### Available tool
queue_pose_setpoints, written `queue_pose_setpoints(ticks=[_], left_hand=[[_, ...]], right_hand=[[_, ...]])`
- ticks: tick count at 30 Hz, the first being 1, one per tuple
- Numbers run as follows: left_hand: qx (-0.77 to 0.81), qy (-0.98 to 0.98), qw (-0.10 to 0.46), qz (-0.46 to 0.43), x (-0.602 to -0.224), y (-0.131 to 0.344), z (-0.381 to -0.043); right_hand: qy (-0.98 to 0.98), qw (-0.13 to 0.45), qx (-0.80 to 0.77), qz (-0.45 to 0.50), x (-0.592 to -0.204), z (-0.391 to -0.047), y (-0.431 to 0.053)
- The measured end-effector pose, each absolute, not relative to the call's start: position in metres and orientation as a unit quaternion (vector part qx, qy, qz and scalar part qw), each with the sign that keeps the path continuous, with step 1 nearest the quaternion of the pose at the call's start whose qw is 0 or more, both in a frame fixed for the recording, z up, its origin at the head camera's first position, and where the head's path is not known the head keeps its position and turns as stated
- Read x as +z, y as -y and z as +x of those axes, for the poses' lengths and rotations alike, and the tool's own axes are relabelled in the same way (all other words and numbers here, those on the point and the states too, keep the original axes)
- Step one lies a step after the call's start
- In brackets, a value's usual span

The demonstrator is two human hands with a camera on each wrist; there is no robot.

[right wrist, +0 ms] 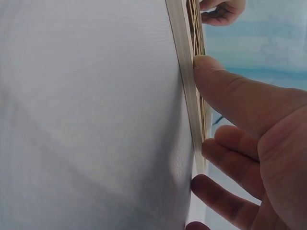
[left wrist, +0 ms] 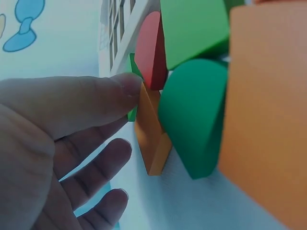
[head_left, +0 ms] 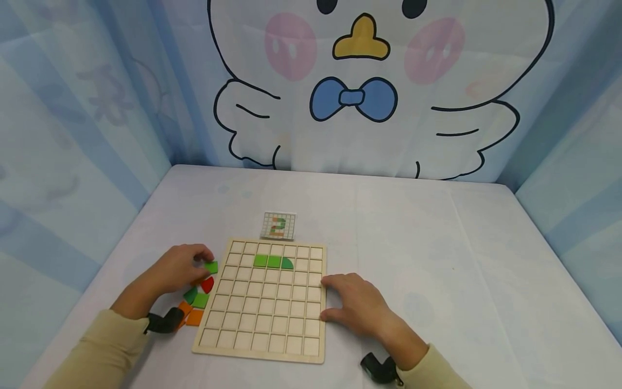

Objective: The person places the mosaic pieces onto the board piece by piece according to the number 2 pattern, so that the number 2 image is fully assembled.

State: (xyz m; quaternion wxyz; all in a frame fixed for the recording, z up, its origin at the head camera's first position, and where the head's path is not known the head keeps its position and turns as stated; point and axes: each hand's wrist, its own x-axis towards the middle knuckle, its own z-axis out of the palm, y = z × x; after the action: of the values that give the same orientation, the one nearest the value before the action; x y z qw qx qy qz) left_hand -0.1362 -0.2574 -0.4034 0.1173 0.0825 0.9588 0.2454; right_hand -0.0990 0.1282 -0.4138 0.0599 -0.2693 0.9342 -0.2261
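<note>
My left hand (head_left: 182, 268) pinches a light green square block (head_left: 211, 267) just off the left edge of the wooden grid board (head_left: 259, 354). In the left wrist view, the thumb covers much of this block (left wrist: 132, 115). Right beside that hand lie a red rounded piece (head_left: 208, 284), a dark green rounded piece (head_left: 190, 295), another light green square (head_left: 200, 301) and orange pieces (head_left: 194, 317). My right hand (head_left: 358, 303) rests at the board's right edge, thumb and fingertips touching the rim. Two light green squares (head_left: 267, 261) and a dark green quarter-round (head_left: 287, 263) sit in one upper row.
Behind the board lies a small pattern card (head_left: 278, 226) showing a coloured figure on a grid. A white cloth covers the table (head_left: 413, 232). Printed curtains (head_left: 73, 135) enclose the back and sides. Black wrist cameras (head_left: 166, 321) are worn on both arms.
</note>
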Motion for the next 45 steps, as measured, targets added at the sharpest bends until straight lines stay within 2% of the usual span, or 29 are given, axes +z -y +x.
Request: queue_pose_setpoints(ticks=[14, 26, 45], left_hand=[[0.209, -0.966, 0.121, 0.090, -0.400, 0.254, -0.139], [0.229, -0.964, 0.076, 0.109, -0.387, 0.241, -0.138], [0.241, -0.951, 0.108, 0.159, -0.377, 0.200, -0.135]], right_hand=[[-0.934, 0.062, -0.230, -0.267, -0.414, -0.098, -0.128], [-0.935, 0.067, -0.229, -0.262, -0.414, -0.100, -0.127], [-0.935, 0.066, -0.230, -0.262, -0.417, -0.100, -0.127]])
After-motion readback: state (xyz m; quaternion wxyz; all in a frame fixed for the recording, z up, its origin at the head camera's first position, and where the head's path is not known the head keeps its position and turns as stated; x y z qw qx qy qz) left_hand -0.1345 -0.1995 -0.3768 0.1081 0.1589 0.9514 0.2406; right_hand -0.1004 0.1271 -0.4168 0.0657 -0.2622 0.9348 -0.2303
